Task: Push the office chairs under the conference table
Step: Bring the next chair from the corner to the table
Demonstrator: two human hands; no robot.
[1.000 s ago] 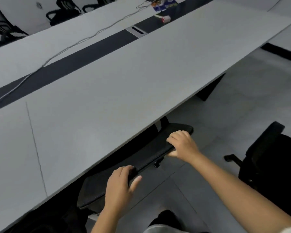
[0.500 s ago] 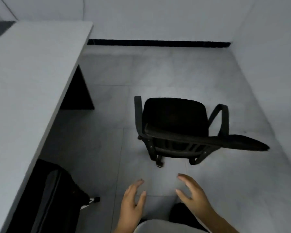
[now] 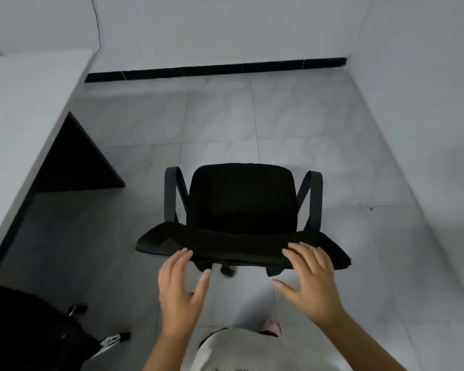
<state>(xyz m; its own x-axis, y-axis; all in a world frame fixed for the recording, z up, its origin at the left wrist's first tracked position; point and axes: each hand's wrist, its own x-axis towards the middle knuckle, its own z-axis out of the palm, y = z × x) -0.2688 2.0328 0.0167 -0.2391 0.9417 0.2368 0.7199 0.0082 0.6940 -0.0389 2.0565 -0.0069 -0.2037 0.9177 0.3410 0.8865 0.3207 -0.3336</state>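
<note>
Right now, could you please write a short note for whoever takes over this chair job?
Left hand: open, fingertips at the backrest's top edge, no grip yet.
Right hand: open, fingers resting on the backrest, not closed.
Black office chair: out on the tiled floor, facing away, apart from the conference table at left.
Done: second chair, lower left, sits at the table edge.
Left: grip the backrest, turn the chair, push it under.

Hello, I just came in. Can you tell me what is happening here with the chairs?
A person is tidying office chairs around a conference table. Both hands are open and reaching for the top of the backrest of a black chair that stands out on the tiled floor, away from the table. The left hand is at the backrest edge; the right hand has its fingertips on it. Another chair is at the lower left, beside the table.
</note>
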